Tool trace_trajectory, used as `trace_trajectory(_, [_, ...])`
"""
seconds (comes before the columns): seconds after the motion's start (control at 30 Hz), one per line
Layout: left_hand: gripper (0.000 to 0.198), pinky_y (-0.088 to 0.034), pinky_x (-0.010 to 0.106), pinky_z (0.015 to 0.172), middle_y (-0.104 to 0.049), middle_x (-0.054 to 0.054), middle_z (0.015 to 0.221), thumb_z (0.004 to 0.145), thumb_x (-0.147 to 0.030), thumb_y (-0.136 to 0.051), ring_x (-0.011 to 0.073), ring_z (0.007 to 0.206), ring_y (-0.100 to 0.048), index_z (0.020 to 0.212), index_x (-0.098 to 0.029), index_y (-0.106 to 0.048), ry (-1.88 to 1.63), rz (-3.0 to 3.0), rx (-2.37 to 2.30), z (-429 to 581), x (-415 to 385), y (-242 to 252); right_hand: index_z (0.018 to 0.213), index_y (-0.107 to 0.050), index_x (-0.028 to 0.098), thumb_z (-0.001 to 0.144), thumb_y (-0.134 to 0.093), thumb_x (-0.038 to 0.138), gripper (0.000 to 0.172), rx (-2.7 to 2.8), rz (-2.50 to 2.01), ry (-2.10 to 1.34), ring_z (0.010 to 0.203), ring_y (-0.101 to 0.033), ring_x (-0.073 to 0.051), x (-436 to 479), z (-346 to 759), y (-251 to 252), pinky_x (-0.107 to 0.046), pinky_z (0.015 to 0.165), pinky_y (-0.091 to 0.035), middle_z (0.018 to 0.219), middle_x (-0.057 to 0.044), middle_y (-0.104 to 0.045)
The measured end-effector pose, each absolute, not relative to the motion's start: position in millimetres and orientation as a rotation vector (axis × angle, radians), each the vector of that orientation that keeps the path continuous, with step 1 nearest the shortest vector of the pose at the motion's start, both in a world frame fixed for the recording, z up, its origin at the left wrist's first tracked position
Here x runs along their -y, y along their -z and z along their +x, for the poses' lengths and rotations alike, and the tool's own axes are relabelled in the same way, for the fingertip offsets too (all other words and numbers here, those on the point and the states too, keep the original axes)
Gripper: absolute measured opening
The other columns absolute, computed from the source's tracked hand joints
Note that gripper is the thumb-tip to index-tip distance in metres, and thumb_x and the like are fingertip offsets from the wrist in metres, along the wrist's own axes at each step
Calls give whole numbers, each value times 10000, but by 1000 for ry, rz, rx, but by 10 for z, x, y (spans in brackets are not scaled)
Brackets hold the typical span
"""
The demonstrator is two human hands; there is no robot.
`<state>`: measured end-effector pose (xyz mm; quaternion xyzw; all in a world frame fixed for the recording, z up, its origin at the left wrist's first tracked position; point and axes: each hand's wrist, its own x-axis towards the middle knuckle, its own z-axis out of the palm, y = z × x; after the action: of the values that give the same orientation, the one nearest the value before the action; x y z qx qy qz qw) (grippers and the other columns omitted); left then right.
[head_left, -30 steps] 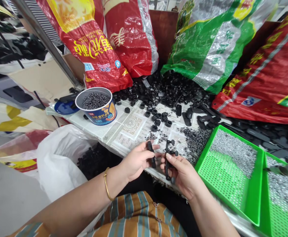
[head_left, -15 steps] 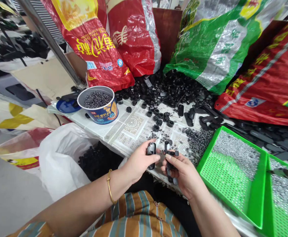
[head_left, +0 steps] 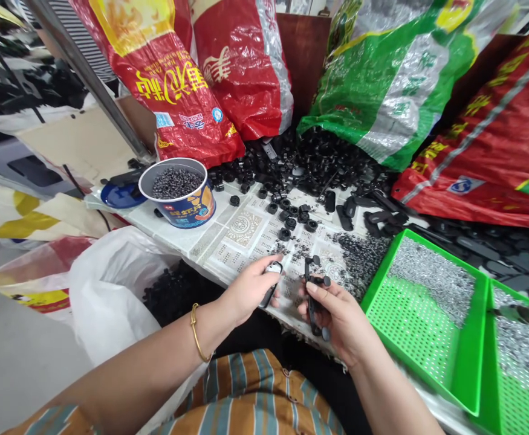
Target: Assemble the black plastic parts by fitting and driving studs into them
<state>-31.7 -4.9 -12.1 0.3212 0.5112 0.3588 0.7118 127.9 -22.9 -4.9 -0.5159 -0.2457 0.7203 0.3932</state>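
My left hand [head_left: 250, 290] is closed around a small black oval plastic part [head_left: 271, 284], its thumb across the front; the part is tilted and partly covered by the fingers. A hand's width to the right, my right hand [head_left: 334, 305] pinches a black branched plastic piece [head_left: 311, 302] with round pads on its arms. The two parts are apart from each other. Beyond the hands, black round knobs [head_left: 290, 219] lie on the patterned tabletop [head_left: 241, 225], along with scattered tiny dark bits [head_left: 359, 257].
A blue tub [head_left: 180, 199] of small dark pieces stands at left. Green trays [head_left: 421, 356] of shiny metal bits lie at right. Red [head_left: 246, 78] and green sacks [head_left: 364, 96] rise behind a heap of black parts [head_left: 318, 160]. A white bag [head_left: 110, 290] hangs below the table's left edge.
My left hand has drawn slightly left, away from the right hand, and turned the oval part to a steeper tilt. The right hand keeps its grip on the branched piece.
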Motion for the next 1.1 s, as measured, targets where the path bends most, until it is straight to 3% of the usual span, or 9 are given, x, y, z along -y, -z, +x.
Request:
trace_trajectory(0.07, [524, -442, 244, 557, -572, -13, 651, 735, -114, -475, 93, 539, -521, 1254, -177, -449, -732, 771, -1081, -319, 54, 123, 863, -578, 179, 684, -688, 332, 260, 706, -1310, -1754, 538, -577, -77, 208, 1281, 17, -184, 503, -448, 796, 0, -622])
trace_trajectory(0.2, [553, -477, 269, 618, -626, 40, 875, 711, -85, -524, 101, 604, -592, 1240, -209, -427, -673, 895, -1035, -302, 30, 112, 904, -565, 182, 704, -666, 344, 277, 866, -1310, -1757, 562, -554, -90, 182, 1266, -27, -211, 550, -452, 694, 16, -578])
trace_trajectory(0.4, [194, -475, 240, 540, -606, 39, 824, 690, -199, -633, 115, 578, -613, 849, -148, -535, -757, 878, -1172, -328, 11, 58, 859, -551, 193, 681, -682, 367, 281, 816, -1337, -1725, 583, -557, -97, 200, 1251, 62, -209, 551, -420, 677, 32, -570])
trace_trajectory(0.63, [300, -425, 184, 475, -596, 58, 1035, 726, -266, -631, 89, 643, -575, 1010, -182, -587, -926, 682, -956, -411, 110, 36, 856, -567, 193, 692, -667, 388, 274, 773, -1331, -1722, 545, -523, -89, 251, 1200, 71, -194, 517, -374, 599, 25, -598])
trace_trajectory(0.77, [376, -373, 171, 411, -633, 34, 917, 750, -314, -609, 47, 498, -498, 1105, -205, -545, -931, 674, -924, -450, 83, 70, 845, -566, 194, 680, -682, 371, 269, 695, -1323, -1749, 511, -517, -68, 264, 1170, 61, -177, 498, -382, 599, 34, -593])
trace_trajectory(0.87, [280, -299, 161, 364, -633, 18, 713, 776, -400, -562, 43, 425, -451, 907, -152, -586, -934, 675, -1047, -441, 69, 87, 822, -562, 173, 657, -703, 363, 288, 623, -1354, -1747, 507, -534, -71, 259, 1174, 75, -172, 488, -404, 581, 30, -576])
trace_trajectory(0.97, [279, -394, 183, 460, -619, 22, 642, 762, -412, -576, 84, 506, -535, 728, -137, -553, -922, 618, -1089, -400, 94, 82, 848, -559, 167, 660, -704, 351, 301, 604, -1354, -1764, 525, -558, -80, 252, 1186, 88, -176, 496, -434, 588, 27, -569])
trace_trajectory(1.1, [247, -467, 271, 552, -648, 59, 742, 779, -395, -546, 153, 597, -610, 829, -153, -550, -872, 428, -1048, -347, 140, 69, 895, -538, 201, 660, -712, 314, 314, 592, -1295, -1789, 526, -566, -75, 253, 1187, 86, -181, 491, -455, 675, 29, -594])
